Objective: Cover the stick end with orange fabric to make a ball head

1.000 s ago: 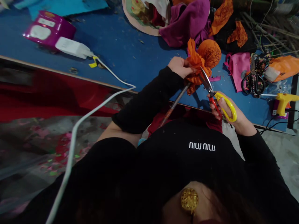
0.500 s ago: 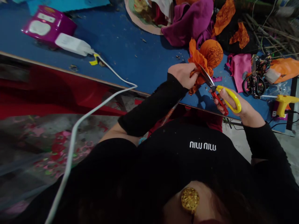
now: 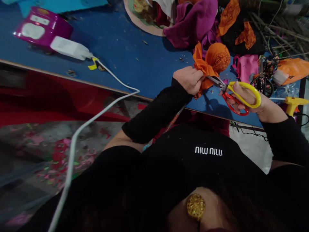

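Observation:
Near the table's front edge, my left hand (image 3: pixel 189 79) is closed on a gathered edge of orange cloth (image 3: pixel 202 62). The cloth bunches into frills beside a round, stuffed-looking orange ball (image 3: pixel 218 57) with dark line markings. My right hand (image 3: pixel 243 96) grips scissors (image 3: pixel 245 90) with one yellow and one red handle. Their blades point left into the cloth, right beside my left fingers. Part of the blades is hidden by the fabric. Small pale bits lie on the table behind my left hand.
A purple box-shaped device (image 3: pixel 43 27) with a white plug and cable (image 3: pixel 79 129) sits at left. Purple cloth (image 3: pixel 190 24) lies behind the ball. To the right are pink cloth (image 3: pixel 246 67), black-handled scissors (image 3: pixel 263 85) and a yellow glue gun (image 3: pixel 293 104). Sticks (image 3: pixel 277 35) pile up at far right.
My right hand has moved right and turned the scissors flatter, with the handles spread wider apart. My left hand keeps hold of the orange cloth. The view has shifted slightly.

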`<state>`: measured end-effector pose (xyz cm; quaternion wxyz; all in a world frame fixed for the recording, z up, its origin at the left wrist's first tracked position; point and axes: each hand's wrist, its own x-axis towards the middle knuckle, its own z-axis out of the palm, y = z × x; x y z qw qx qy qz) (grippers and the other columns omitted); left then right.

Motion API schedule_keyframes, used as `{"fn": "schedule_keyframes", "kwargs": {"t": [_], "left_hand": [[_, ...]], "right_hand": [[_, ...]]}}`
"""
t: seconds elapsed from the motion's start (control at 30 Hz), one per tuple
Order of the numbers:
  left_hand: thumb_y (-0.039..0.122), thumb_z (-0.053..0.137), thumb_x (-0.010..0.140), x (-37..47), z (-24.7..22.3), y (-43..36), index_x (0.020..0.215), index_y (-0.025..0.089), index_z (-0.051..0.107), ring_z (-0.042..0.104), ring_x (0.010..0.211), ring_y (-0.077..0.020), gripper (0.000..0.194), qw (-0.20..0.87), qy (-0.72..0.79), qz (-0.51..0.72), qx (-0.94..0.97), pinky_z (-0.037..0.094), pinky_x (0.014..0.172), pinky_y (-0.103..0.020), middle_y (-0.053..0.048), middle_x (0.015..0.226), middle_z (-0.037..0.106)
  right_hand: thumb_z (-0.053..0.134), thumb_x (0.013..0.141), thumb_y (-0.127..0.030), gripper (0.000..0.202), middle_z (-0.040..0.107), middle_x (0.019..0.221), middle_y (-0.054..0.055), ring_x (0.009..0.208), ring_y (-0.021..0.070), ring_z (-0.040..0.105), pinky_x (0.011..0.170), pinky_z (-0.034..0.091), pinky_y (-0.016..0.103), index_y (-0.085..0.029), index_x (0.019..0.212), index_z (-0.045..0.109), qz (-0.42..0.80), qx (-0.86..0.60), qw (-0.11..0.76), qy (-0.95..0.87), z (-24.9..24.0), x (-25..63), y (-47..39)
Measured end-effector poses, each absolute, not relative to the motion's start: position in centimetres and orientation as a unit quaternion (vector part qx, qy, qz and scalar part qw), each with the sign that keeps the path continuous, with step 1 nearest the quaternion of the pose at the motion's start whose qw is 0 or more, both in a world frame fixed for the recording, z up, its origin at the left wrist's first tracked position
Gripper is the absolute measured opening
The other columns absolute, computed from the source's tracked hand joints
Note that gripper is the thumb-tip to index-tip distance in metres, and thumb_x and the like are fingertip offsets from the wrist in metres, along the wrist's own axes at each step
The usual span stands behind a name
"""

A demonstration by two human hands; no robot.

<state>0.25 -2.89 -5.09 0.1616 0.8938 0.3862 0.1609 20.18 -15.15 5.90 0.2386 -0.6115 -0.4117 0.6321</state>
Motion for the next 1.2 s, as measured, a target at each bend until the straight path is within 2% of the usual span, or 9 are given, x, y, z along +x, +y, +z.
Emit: {"fn": "schedule_keyframes", "kwargs": {"t": [0.17,0.37,0.5,0.63,0.73,0.87,0.93,1.03,1.2], "left_hand": [[0.039,0.038,0.103,0.0,-5.2,-2.7,0.100,0.027,0.069,0.068,0.112,-0.0296,0.033,0.169,0.387,0.156,0.893,0.049,0.095,-0.045,-0.010,0.111,0.077],[0.039,0.044,0.101,-0.3,-5.6,-2.8,0.103,0.028,0.071,0.069,0.113,-0.0294,0.029,0.184,0.398,0.194,0.878,0.049,0.093,-0.042,-0.008,0.105,0.078],[0.043,0.045,0.099,-0.4,-5.6,-2.7,0.109,0.028,0.074,0.067,0.113,-0.0284,0.034,0.196,0.404,0.190,0.873,0.049,0.096,-0.044,-0.007,0.108,0.077],[0.045,0.052,0.094,-0.5,-5.4,-2.3,0.106,0.028,0.075,0.067,0.116,-0.0258,0.030,0.221,0.381,0.220,0.871,0.052,0.100,-0.042,-0.005,0.121,0.074],[0.041,0.057,0.091,-0.4,-5.3,-1.9,0.101,0.028,0.075,0.068,0.115,-0.0269,0.024,0.219,0.373,0.229,0.872,0.053,0.103,-0.043,-0.007,0.116,0.076],[0.040,0.058,0.086,-0.3,-5.4,-1.2,0.093,0.032,0.073,0.069,0.114,-0.0272,0.019,0.233,0.336,0.238,0.881,0.043,0.120,-0.046,-0.004,0.108,0.078],[0.044,0.058,0.085,-0.3,-5.6,-0.9,0.089,0.037,0.073,0.069,0.115,-0.0275,0.017,0.252,0.326,0.244,0.878,0.039,0.123,-0.048,-0.001,0.110,0.078],[0.049,0.057,0.086,-0.3,-5.6,-0.6,0.093,0.041,0.075,0.065,0.123,-0.0301,0.021,0.267,0.317,0.236,0.879,0.035,0.125,-0.055,0.003,0.112,0.078],[0.040,0.057,0.082,-0.2,-5.4,-0.3,0.088,0.033,0.073,0.069,0.120,-0.0329,0.019,0.258,0.317,0.206,0.889,0.022,0.133,-0.057,-0.003,0.114,0.077]], "right_hand": [[0.074,0.082,-0.074,0.059,0.048,0.060,-0.008,0.035,0.0026,0.035,0.031,0.035,0.020,-0.018,0.099,0.065,0.619,-0.643,0.238,-0.382,5.1,20.2,-15.6],[0.072,0.083,-0.073,0.058,0.048,0.061,-0.007,0.034,0.0029,0.035,0.028,0.029,0.020,-0.017,0.098,0.067,0.603,-0.651,0.242,-0.392,4.7,20.4,-16.1],[0.072,0.087,-0.067,0.053,0.050,0.063,-0.005,0.035,0.0025,0.037,0.029,0.028,0.019,-0.015,0.098,0.068,0.600,-0.658,0.233,-0.390,4.8,20.8,-16.2],[0.072,0.083,-0.073,0.062,0.051,0.065,-0.005,0.038,0.0027,0.038,0.032,0.033,0.020,-0.015,0.105,0.068,0.611,-0.645,0.225,-0.399,4.9,21.1,-16.3],[0.069,0.082,-0.078,0.067,0.052,0.070,-0.004,0.042,0.0025,0.039,0.036,0.037,0.020,-0.015,0.106,0.066,0.624,-0.621,0.235,-0.412,4.9,21.2,-16.4],[0.062,0.087,-0.080,0.064,0.052,0.075,-0.004,0.046,0.0024,0.041,0.043,0.041,0.020,-0.017,0.099,0.064,0.638,-0.589,0.232,-0.438,4.8,21.3,-16.7],[0.059,0.090,-0.078,0.061,0.052,0.076,-0.004,0.048,0.0028,0.042,0.044,0.041,0.020,-0.017,0.099,0.063,0.645,-0.577,0.233,-0.444,4.4,21.6,-16.8],[0.056,0.092,-0.077,0.062,0.051,0.077,-0.003,0.049,0.0032,0.043,0.044,0.041,0.020,-0.016,0.103,0.063,0.648,-0.566,0.236,-0.451,3.8,22.1,-16.8],[0.059,0.091,-0.075,0.064,0.051,0.078,-0.003,0.046,0.0043,0.043,0.038,0.038,0.021,-0.015,0.116,0.061,0.649,-0.561,0.215,-0.468,3.3,23.1,-16.1]]}}
